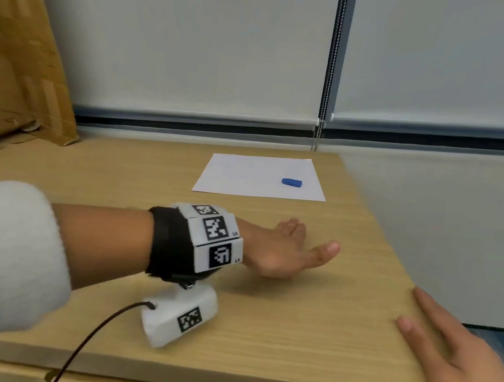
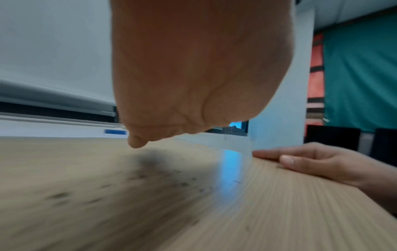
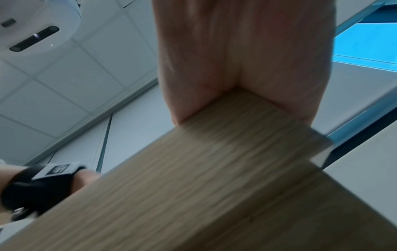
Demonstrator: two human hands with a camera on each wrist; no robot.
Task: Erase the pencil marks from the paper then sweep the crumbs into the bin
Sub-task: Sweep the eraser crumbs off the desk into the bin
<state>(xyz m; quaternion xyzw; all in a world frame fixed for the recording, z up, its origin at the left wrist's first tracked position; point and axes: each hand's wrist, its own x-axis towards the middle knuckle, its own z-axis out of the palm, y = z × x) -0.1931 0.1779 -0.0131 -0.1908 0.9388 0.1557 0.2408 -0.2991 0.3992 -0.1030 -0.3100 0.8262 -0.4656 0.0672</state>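
We see our left hand (image 1: 282,249) out over the wooden surface (image 1: 262,330), edge-on to it with the fingers stretched out and the thumb spread apart; it has hold of nothing. In the left wrist view dark crumbs (image 2: 137,176) lie scattered on the wood just under and in front of that hand, blurred, so we cannot tell whether the hand touches them. The white paper (image 1: 246,175) lies flat farther back on the surface, well beyond the fingertips, and the blue eraser (image 1: 291,182) rests on its right part, on its side. We make out no pencil marks on the sheet from the head view.

Our right hand (image 1: 456,355) lies at the right edge of the surface, near the front corner, fingers straight and flat on the wood, gripping nothing. The right wrist view shows its palm laid against that corner. The crumbs sit between the two hands, nearer the left one. A pale translucent wall stands right along the surface's right edge with bright blue behind it; we cannot tell whether this is the bin. A cardboard box (image 1: 17,54) leans at the far left.
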